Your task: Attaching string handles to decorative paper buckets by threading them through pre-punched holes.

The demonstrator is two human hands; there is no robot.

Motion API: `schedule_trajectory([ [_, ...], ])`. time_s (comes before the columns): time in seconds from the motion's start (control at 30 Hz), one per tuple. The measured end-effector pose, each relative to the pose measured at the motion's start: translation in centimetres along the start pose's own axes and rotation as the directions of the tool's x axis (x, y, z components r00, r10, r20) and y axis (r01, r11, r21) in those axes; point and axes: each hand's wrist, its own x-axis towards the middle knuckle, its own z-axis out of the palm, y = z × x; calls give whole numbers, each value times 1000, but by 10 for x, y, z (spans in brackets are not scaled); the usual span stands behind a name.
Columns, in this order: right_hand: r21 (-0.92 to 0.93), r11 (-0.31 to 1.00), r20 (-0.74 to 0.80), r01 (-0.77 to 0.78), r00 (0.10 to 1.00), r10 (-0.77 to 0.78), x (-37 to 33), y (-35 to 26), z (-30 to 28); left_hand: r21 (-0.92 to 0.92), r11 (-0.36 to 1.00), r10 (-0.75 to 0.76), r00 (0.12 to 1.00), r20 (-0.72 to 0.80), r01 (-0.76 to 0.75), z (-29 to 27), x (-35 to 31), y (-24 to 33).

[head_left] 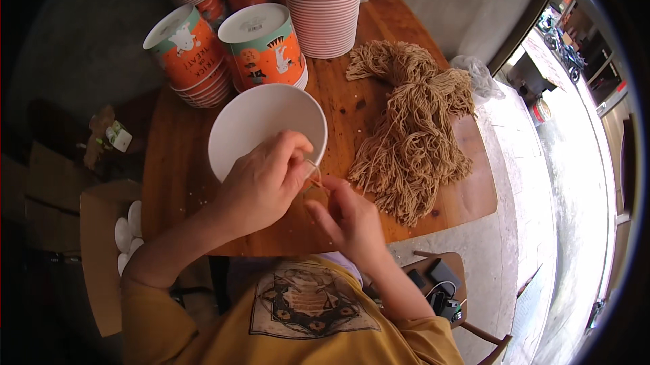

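A bucket (247, 118) with a white inside leans toward me at the front of the table, its open mouth facing up. My left hand (265, 179) is closed at its near right rim, pinching a thin tan cord (317, 174). Just to the right, my right hand (349, 219) has its fingertips on the same cord, with the thumb held a little apart. The cord loops between the two hands. A large tangled bundle of tan cords (416, 141) lies on the table to the right of the bucket.
Upside-down orange and green buckets (261, 60) stand behind the white one, with a tall nested stack (321, 19) further back. The wooden table (338, 111) ends close to my body. A cardboard box (101, 256) sits at left, a chair with devices (443, 277) at right.
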Motion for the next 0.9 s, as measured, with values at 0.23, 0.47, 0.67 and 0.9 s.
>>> schedule_trajectory([
  [0.23, -109, 980, 176, 164, 974, -143, 16, -21, -80, 86, 996, -3, 987, 159, -11, -18, -31, 7],
  [0.47, -149, 850, 152, 505, 861, -485, 69, -36, -45, 399, 884, 242, 969, 55, -244, -36, -55, 3],
  [0.67, -196, 910, 223, 365, 920, -321, 79, -34, 2, 271, 959, 106, 992, -70, -84, -42, -68, -8],
  [0.9, -261, 882, 152, 393, 919, -364, 80, -33, 16, 108, 978, -152, 961, -231, 181, -18, -51, -5],
])
